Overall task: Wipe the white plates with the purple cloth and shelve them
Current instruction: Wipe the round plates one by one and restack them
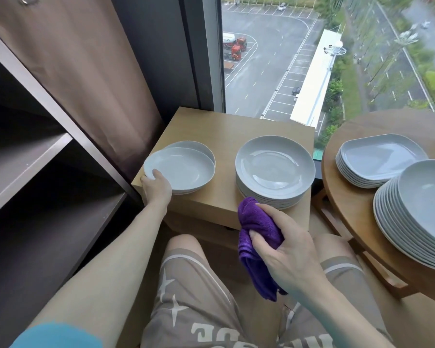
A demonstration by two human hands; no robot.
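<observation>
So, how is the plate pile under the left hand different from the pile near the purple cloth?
The left pile is low, only a few plates, while the middle pile is clearly taller. The left pile's top plate sits shifted off the ones below; the middle pile is stacked evenly. The left hand holds the left pile's top plate at its rim; nothing touches the middle pile, as the right hand grips the purple cloth in front. Both are round white plates on the small wooden table.

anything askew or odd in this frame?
Only the top plate of the left pile on the small wooden table: it sits shifted off the plate beneath, overhanging the table's left edge, where the left hand grips its rim. The right hand holds the purple cloth. No chips or spills visible.
</observation>
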